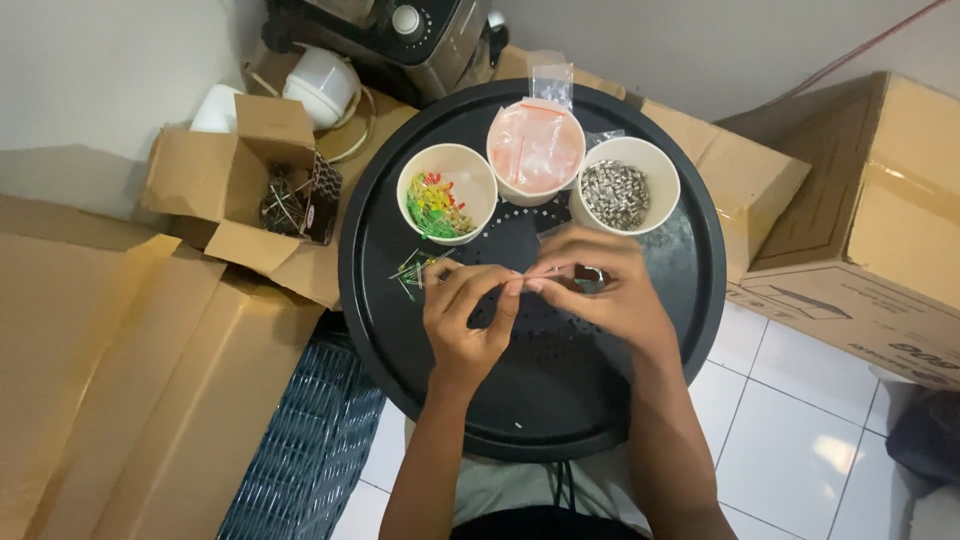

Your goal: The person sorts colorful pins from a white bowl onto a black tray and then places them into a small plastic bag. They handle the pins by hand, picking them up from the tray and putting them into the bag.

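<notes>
White floor tiles (790,440) lie below and right of the hands. Flattened cardboard (110,370) and a blue woven basket (300,450) sit left; a grey wall (700,40) runs beyond.

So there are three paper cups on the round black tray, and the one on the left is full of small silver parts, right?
Not quite. In the head view, the left cup on the black tray holds red, yellow and green parts; the silver parts fill the right cup.

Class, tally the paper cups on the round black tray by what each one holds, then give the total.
Cup of coloured LEDs: 1
Cup of small plastic bags: 1
Cup of small silver parts: 1
Total: 3 cups on the tray
</notes>
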